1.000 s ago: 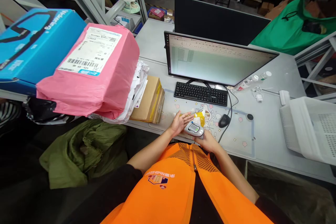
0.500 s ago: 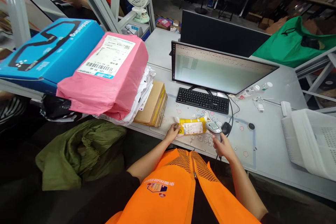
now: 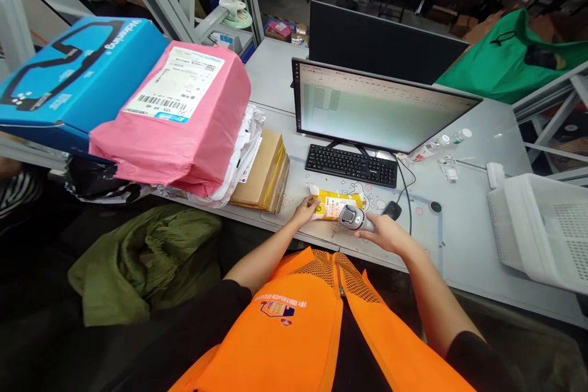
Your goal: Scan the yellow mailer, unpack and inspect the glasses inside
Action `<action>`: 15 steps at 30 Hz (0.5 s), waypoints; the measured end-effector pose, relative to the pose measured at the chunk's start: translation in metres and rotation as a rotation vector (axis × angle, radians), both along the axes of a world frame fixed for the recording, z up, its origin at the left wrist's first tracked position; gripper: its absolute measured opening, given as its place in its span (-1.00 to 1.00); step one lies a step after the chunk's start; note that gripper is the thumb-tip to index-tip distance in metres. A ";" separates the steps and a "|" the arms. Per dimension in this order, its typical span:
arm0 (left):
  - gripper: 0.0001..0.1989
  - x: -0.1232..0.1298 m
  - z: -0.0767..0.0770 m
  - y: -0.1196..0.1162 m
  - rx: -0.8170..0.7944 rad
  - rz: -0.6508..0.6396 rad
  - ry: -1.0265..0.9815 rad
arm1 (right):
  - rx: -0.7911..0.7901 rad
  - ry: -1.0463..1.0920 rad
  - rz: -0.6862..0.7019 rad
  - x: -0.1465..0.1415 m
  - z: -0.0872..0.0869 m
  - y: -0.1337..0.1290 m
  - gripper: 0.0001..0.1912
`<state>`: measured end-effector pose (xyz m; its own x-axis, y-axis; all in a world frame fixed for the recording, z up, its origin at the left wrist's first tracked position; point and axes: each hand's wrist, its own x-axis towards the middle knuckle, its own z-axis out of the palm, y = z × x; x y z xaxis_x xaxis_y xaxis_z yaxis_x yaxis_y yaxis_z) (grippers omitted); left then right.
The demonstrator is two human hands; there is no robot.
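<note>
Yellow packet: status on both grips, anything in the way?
Left grip on left end of yellow packet. Right grip holding scanner. Label up, partly hidden by scanner. Mouse close by right grip.

Yellow parcel [image 3: 335, 205]: white label up, stretched left to right.
Gray scanner [image 3: 355, 218]: poised at parcel's near right, head leftward.

The left hand [image 3: 305, 213], spread open a second earlier, had closed on the left end of the yellow package [image 3: 327, 203]. The scanner [image 3: 353, 217] had swung from beside the package's right end to above its label's lower right, and the right hand [image 3: 384, 233] had turned with it.
</note>
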<state>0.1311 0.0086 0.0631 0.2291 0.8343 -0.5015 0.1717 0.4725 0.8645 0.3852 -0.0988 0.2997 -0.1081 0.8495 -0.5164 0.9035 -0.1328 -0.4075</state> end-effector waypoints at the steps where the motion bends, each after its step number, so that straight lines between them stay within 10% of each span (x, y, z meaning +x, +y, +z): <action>1: -0.40 0.000 0.001 0.000 0.004 0.001 0.005 | -0.009 -0.007 0.012 -0.002 0.002 0.002 -0.44; 8: -0.41 -0.004 0.007 -0.003 0.009 0.030 0.019 | -0.026 -0.004 -0.002 0.002 -0.009 0.005 -0.39; 15: -0.39 -0.014 0.004 -0.007 -0.076 0.073 0.020 | 0.191 0.002 -0.448 0.020 -0.080 -0.002 -0.36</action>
